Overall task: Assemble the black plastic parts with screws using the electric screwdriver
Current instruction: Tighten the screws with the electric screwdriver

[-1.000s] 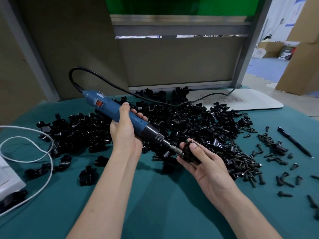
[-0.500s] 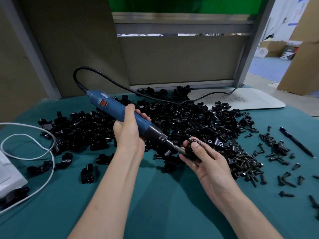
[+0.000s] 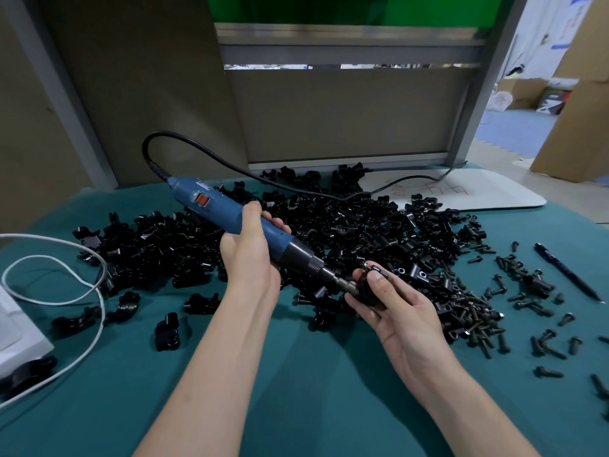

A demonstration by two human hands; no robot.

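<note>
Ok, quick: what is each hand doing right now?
Left hand: grips the electric screwdriver.
Right hand: holds a black plastic part at the screwdriver's tip.

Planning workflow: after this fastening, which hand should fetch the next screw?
Probably the right hand, holding the black plastic part: the heap of black screws lies beside it, while the left hand grips the blue electric screwdriver.

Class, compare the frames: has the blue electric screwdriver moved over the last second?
Yes, slightly. The screwdriver has shifted to the right, toward the pen, which lies unmoved on the cloth.
</note>
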